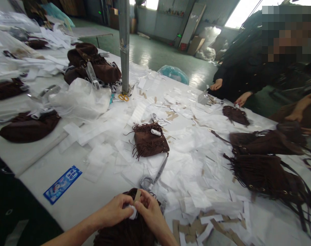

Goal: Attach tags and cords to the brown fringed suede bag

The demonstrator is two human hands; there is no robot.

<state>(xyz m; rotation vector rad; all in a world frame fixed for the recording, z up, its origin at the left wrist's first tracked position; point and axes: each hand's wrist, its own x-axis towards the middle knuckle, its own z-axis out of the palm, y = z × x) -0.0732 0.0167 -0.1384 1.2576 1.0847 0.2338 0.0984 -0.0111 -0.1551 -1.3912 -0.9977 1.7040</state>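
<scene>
Both my hands meet at the near edge of the table over a brown fringed suede bag point(124, 232). My left hand point(116, 210) pinches a small white piece of paper wrapping point(132, 213) on the bag. My right hand point(151, 213) is closed too, its fingers holding a tan strip point(138, 195) that sticks up between the hands. A grey strap point(155, 176) runs from this bag up toward another brown fringed bag point(149, 140) lying mid-table.
White paper scraps point(196, 191) and tan strips cover the white table point(75, 201). A blue packet point(62, 184) lies near left. Fringed bags point(263, 167) lie right, more bags point(91, 65) far left by a metal pole point(124, 48). Scissors point(123, 97) sit at its base. Other people work at right point(243, 99).
</scene>
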